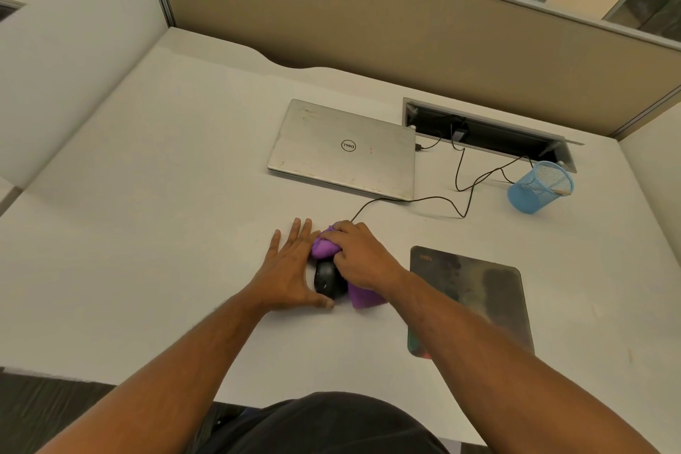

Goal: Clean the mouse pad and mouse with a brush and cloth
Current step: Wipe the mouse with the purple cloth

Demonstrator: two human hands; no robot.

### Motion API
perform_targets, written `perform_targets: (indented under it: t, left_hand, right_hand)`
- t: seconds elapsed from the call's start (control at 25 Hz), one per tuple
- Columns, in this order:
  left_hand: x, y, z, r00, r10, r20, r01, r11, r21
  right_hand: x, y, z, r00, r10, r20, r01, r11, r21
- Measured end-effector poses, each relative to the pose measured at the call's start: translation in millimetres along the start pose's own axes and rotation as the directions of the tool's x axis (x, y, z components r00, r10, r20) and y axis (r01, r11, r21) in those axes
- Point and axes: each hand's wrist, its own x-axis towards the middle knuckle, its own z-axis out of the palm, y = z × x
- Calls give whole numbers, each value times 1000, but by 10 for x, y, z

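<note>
A black wired mouse lies on the white desk, off the pad. My left hand rests flat against its left side, fingers spread, thumb curled at its near end. My right hand is closed on a bunched purple cloth and presses it onto the front of the mouse; a tail of the cloth sticks out under my wrist. The dark mouse pad lies to the right, partly hidden by my right forearm. No brush is visible.
A closed silver laptop sits behind the mouse. The mouse cable loops right toward a cable tray set in the desk. A blue mesh pen cup stands at the far right. Partition walls bound the desk.
</note>
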Motion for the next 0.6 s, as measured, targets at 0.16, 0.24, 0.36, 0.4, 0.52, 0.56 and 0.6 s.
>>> perform_targets:
  t: [0.16, 0.24, 0.36, 0.4, 0.52, 0.56, 0.6]
  left_hand:
    - [12, -20, 39, 1000, 17, -10, -16, 999, 27]
    - [21, -20, 49, 999, 37, 0, -37, 998, 50]
    - [37, -4, 27, 999, 21, 30, -22, 999, 41]
    - [42, -3, 19, 999, 11, 37, -13, 999, 33]
    - [30, 6, 18, 1000, -5, 18, 4, 1000, 18]
    - [30, 9, 21, 1000, -9, 8, 9, 1000, 14]
    - [35, 8, 24, 1000, -14, 3, 14, 1000, 8]
  right_hand:
    - [-317, -2, 154, 992, -120, 30, 122, 989, -86]
    - [-505, 61, 247, 983, -182, 37, 183, 982, -43]
    - [-422, 154, 201, 986, -157, -59, 158, 987, 10]
    - [-345, 156, 178, 987, -117, -109, 120, 992, 26]
    - [-104, 36, 187, 975, 67, -212, -58, 997, 49]
    - [-32, -33, 199, 966, 114, -233, -116, 993, 4]
    - [13, -102, 205, 958, 136, -254, -158, 985, -68]
